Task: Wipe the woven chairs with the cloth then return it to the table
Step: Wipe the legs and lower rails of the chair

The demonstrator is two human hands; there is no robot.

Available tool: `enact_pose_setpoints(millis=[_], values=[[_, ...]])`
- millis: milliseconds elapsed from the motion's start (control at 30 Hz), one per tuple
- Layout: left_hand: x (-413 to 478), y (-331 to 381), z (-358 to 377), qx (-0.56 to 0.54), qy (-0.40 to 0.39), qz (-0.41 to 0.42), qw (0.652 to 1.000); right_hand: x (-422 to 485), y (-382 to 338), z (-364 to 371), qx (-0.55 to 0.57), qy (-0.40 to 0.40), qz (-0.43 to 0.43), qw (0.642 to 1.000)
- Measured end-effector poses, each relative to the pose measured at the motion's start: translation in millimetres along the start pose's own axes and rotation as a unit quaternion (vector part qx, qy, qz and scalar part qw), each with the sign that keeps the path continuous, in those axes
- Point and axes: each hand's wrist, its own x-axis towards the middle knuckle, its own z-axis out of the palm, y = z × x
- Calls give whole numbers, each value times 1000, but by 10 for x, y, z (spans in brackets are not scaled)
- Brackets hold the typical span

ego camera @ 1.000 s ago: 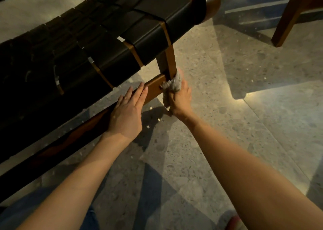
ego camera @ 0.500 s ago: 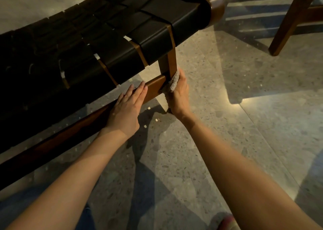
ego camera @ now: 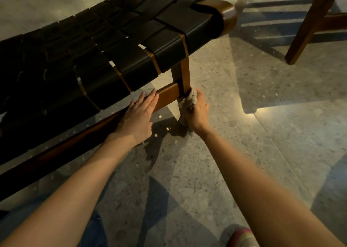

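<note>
**A:** Start at the right hand. What has it got?

**B:** Its fingers are curled tight round a bunched, pale grey fluffy cloth. It presses the cloth against the brown wooden front leg, just below where the rail joins.

**A:** And the left hand?

**B:** It lies flat, fingers straight and close together, on the brown wooden side rail just beside that joint. It holds nothing. I'd say it is steadying the low chair with the seat of broad black woven straps.

**A:** What could go wrong from here?

**B:** The speckled grey stone floor looks polished. A hard sideways rub on the leg could slide the chair if the flat hand eases off. A loose end of the cloth seems to hang near the floor, so it might pick up grit and drag it across the wood. The wad is also small, and the knuckles could scrape the leg's edge.

**A:** Anything easy to miss?

**B:** The corner under the straps is in deep shadow, so dust there could be skipped. Another brown wooden frame, likely a second chair, stands well apart at the upper right. The table isn't in view, so the return is still ahead.
</note>
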Motion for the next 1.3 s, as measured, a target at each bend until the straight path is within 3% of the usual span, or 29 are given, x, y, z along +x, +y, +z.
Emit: enact_pose_setpoints(millis=[133, 300, 367, 433, 533, 667, 767, 900, 1000, 1100, 1200, 1300], values=[[96, 105, -39, -109, -6, -47, 993, -198, -215, -240, 143, 41, 17, 989], [145, 414, -21, -347, -10, -87, 934, -289, -500, -462, 130, 25, -25, 991], [169, 474, -51, -407, -20, -103, 907, -334, -609, -526, 130, -15, -46, 990], [183, 485, -112, -427, 8, -110, 898, -369, -688, -601, 141, -86, -43, 985], [151, 452, -219, -404, 51, -91, 909, -347, -748, -741, 171, -174, 38, 969], [29, 428, -246, -401, 27, -90, 911, -279, -794, -814, 96, -271, 112, 951], [-57, 408, -190, -426, 3, -76, 902, -215, -865, -744, 55, -289, 153, 943], [-112, 250, -99, -459, 47, -131, 877, -98, -919, -650, 11, -293, 128, 948], [-216, 79, -41, -448, 125, -167, 869, -39, -878, -556, -132, -223, 34, 965], [-363, -23, -18, -384, 238, -197, 870, -69, -785, -489, -329, -80, -106, 935], [-503, -170, -16, -286, 326, -230, 871, -112, -723, -395, -256, 13, -181, 949], [-538, -426, 12, -298, 280, -283, 868, -67, -743, -284, -83, 45, -118, 989]])
